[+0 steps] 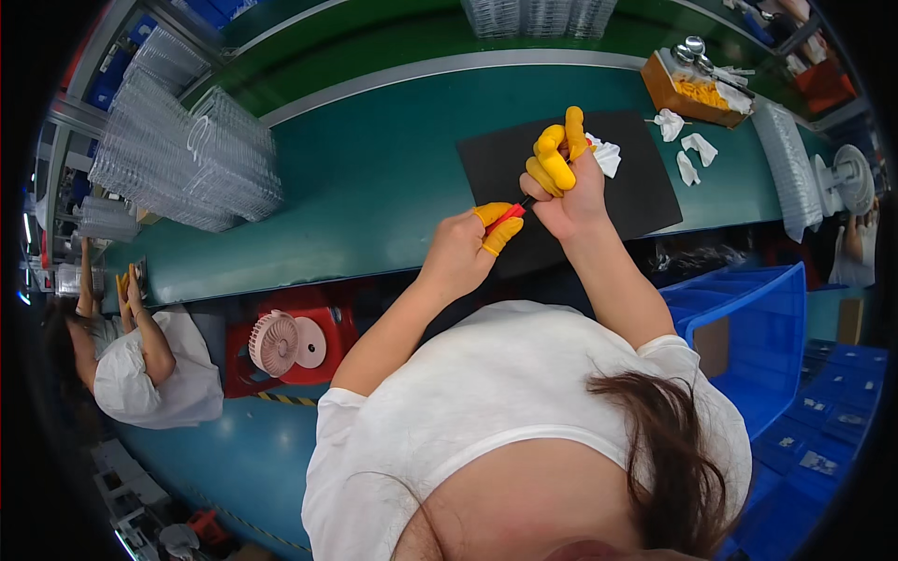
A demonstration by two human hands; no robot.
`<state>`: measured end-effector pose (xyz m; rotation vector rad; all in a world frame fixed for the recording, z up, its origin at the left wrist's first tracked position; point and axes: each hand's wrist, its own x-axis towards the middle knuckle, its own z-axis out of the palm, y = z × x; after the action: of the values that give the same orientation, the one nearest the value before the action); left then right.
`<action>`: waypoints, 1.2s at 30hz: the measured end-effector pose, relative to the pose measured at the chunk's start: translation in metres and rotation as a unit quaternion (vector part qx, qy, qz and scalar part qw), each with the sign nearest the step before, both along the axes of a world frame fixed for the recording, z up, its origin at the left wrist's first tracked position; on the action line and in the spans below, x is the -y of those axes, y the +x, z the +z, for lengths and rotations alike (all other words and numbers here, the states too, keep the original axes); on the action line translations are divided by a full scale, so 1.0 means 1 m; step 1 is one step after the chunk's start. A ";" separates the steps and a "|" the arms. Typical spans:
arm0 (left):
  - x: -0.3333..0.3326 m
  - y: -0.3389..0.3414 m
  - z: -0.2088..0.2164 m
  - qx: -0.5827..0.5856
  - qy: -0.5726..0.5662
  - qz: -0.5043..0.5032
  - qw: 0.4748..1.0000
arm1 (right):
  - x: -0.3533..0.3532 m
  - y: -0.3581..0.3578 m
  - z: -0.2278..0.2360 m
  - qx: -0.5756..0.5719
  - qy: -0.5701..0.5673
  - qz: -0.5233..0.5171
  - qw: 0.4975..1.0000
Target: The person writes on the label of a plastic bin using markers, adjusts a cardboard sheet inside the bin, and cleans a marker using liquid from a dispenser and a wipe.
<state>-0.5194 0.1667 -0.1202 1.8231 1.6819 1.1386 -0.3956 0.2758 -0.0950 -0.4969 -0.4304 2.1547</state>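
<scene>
Evidently, a red-and-black piece (508, 217) is held from both ends above the near edge of the black mat (645, 178), presumably so that it is kept steady in the air. Its red end is pinched narrowly by the left hand (458, 248), between digits covered by yellow cots (505, 236); its black end seems to be enclosed by the right hand (572, 192), whose fingers are curled in, though what lies inside that fist cannot be told. A white cloth (608, 159) is seen just beyond the fist, over the mat. To the right of the mat, white scraps (699, 147) are scattered and, farther back, an orange box (666, 86) is set, probably for easy reach. The mat is laid on a green bench (374, 140), along which, well to its left, clear trays (150, 140) are stacked. Below the mat's right side a blue crate (793, 309) is placed; far to its lower left, a pink fan (274, 343) is rested on a red stool (339, 327), beyond which a co-worker (168, 374) is seated.
</scene>
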 end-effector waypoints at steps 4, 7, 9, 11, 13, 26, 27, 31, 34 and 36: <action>-0.002 0.001 0.011 0.356 -0.213 -0.063 0.908 | -0.004 0.010 -0.014 -0.071 0.060 0.052 0.994; -0.003 0.000 0.007 0.488 -0.281 -0.113 0.819 | -0.003 0.015 -0.016 -0.142 0.115 0.085 0.980; -0.003 0.002 0.002 0.589 -0.302 -0.145 0.736 | -0.002 0.019 -0.013 -0.216 0.148 0.107 0.959; 0.012 -0.014 -0.010 0.602 -0.299 -0.149 0.725 | -0.033 0.055 -0.005 -0.250 0.099 -0.044 0.962; 0.012 -0.024 -0.010 0.615 -0.299 -0.161 0.711 | -0.066 0.085 0.003 -0.361 0.166 -0.021 0.918; -0.036 0.002 -0.022 -0.228 0.180 0.138 0.947 | -0.039 0.045 -0.017 -0.169 0.022 -0.132 0.976; -0.031 0.008 -0.023 -0.230 0.180 0.143 0.946 | -0.036 0.042 -0.015 -0.161 0.004 -0.137 0.977; -0.030 0.044 -0.013 0.492 0.041 0.041 0.869 | -0.029 0.027 -0.014 -0.188 -0.033 -0.132 0.973; -0.038 0.047 -0.016 0.549 0.077 0.029 0.832 | -0.014 0.011 -0.013 -0.160 -0.045 -0.126 0.978; -0.039 0.044 -0.014 0.608 0.104 0.024 0.786 | -0.003 0.007 -0.019 -0.164 0.013 -0.068 0.984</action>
<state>-0.4753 0.2053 -0.1339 0.6735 0.7992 1.9438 -0.3884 0.2791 -0.1143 -0.1462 -0.2340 2.0471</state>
